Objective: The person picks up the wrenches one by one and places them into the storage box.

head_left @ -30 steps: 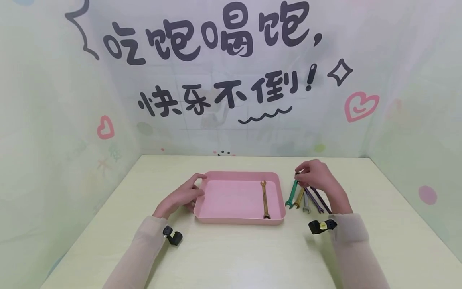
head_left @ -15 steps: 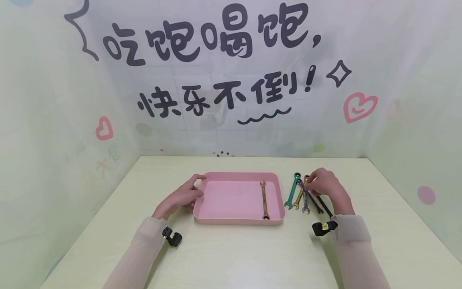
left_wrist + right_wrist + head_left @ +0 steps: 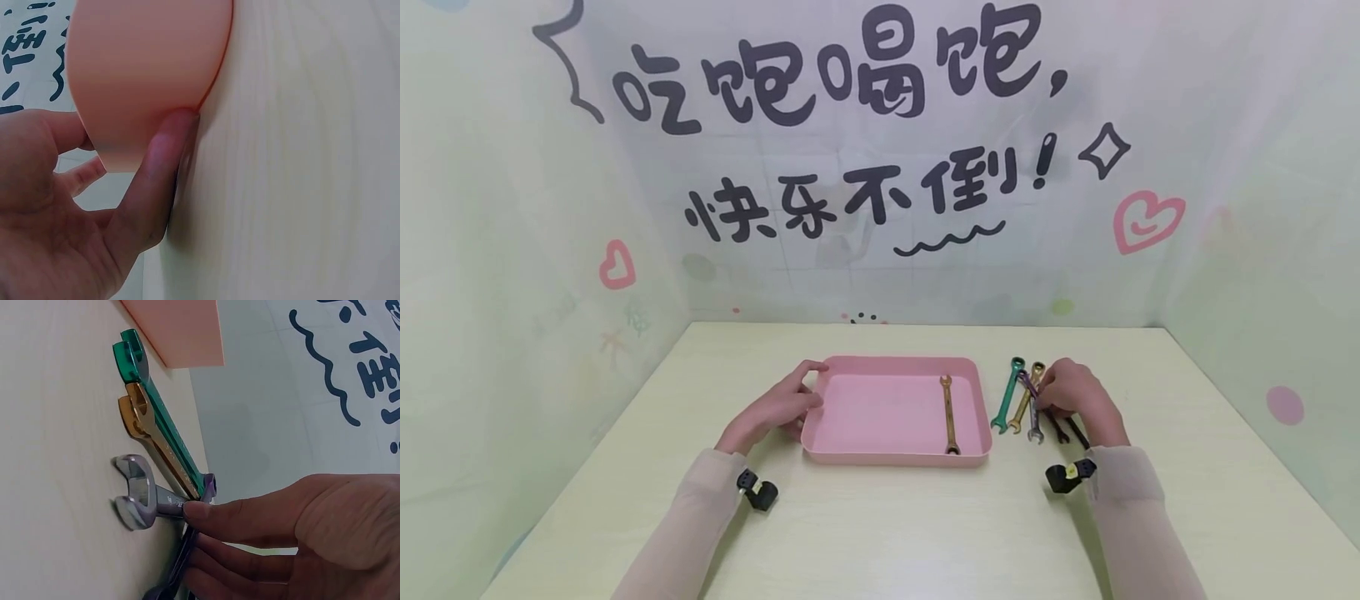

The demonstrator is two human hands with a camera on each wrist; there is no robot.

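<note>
In the head view, my left hand [image 3: 778, 408] is at the left end of a shallow pink tray [image 3: 895, 460]. Its thumb [image 3: 164, 156] presses the tray's outer wall low down, with fingers round the far corner. A bronze-gold combination wrench [image 3: 950, 415] lies in the tray. My right hand [image 3: 1075, 396] bends over a fan of wrenches to the right. Its thumb and fingers pinch the purple wrench [image 3: 182, 553] mid-shaft; the thumb also covers part of the silver wrench [image 3: 139, 490]. Beside these lie a green wrench [image 3: 1007, 398] and a gold wrench [image 3: 1021, 412].
A dark wrench [image 3: 1078, 433] shows partly under the right hand. The pale wooden table [image 3: 880, 533] is bounded by printed cloth walls at back and sides. A small black camera [image 3: 1070, 475] sits on the right wrist, another [image 3: 757, 490] on the left.
My right hand has left the green wrench's upper end, moving right and then slightly down onto the purple wrench. The left hand and tray have stayed in place.
</note>
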